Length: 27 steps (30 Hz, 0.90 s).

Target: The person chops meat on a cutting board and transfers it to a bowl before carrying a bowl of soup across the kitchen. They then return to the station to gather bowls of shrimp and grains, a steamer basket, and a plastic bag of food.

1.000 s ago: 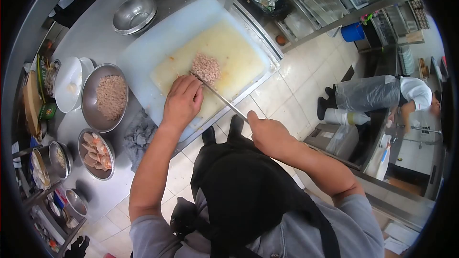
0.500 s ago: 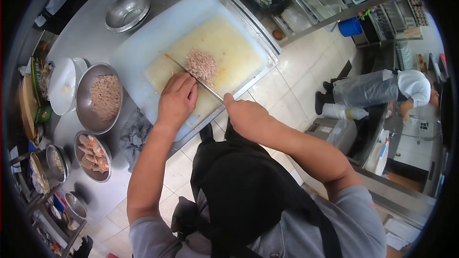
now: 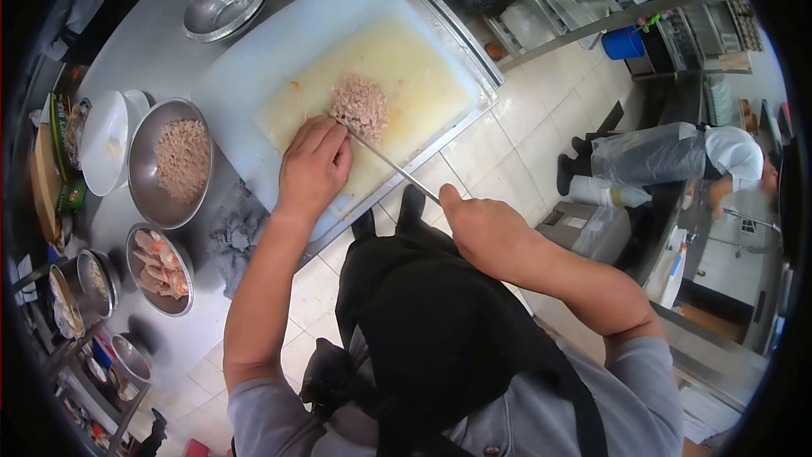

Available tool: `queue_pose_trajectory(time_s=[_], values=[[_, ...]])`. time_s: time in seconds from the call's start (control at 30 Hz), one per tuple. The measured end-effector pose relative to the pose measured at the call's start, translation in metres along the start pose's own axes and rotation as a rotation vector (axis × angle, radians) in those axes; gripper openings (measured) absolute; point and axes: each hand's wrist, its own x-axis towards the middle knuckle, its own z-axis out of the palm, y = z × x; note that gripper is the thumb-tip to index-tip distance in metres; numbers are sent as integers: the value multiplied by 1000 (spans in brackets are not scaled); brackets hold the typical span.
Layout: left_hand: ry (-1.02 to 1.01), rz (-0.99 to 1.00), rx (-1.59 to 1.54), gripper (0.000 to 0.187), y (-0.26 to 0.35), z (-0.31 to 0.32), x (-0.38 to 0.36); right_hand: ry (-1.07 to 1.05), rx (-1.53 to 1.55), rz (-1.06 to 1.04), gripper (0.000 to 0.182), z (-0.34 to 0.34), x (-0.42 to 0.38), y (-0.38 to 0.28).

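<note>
My right hand [image 3: 482,228] is wrapped round the handle of a long knife [image 3: 395,166], whose blade slants up and left over the board. The blade's far end is beside the fingers of my left hand [image 3: 313,165], which are bent and pressed together on the yellowed cutting board [image 3: 423,59]. What those fingers hold, if anything, is hidden. Right beside them lies a pile of chopped pinkish meat [image 3: 359,106]. A larger bluish-white board [image 3: 245,76] lies beneath the yellowed one.
Left of the boards stand a bowl of chopped meat [image 3: 182,161], a bowl of larger pieces [image 3: 161,271] and a grey cloth [image 3: 237,237]. An empty metal bowl [image 3: 224,4] is above them. Another person [image 3: 660,155] stands at the right by a sink.
My right hand has pulled the knife back towards the lower right. Its blade now covers less of the board. My left hand stays at nearly the same place.
</note>
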Motion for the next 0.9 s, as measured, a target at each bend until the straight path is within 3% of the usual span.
queue_pose_trajectory(time_s=[0.17, 0.6, 0.9], values=[[-7, 8, -24, 19, 2, -3, 1, 191, 124, -169, 28, 28, 61, -1], [15, -17, -16, 20, 0, -1, -7, 47, -5, -25, 28, 2, -5, -3], [-1, 21, -5, 20, 2, -3, -7, 146, 124, -136, 38, 25, 57, 0]])
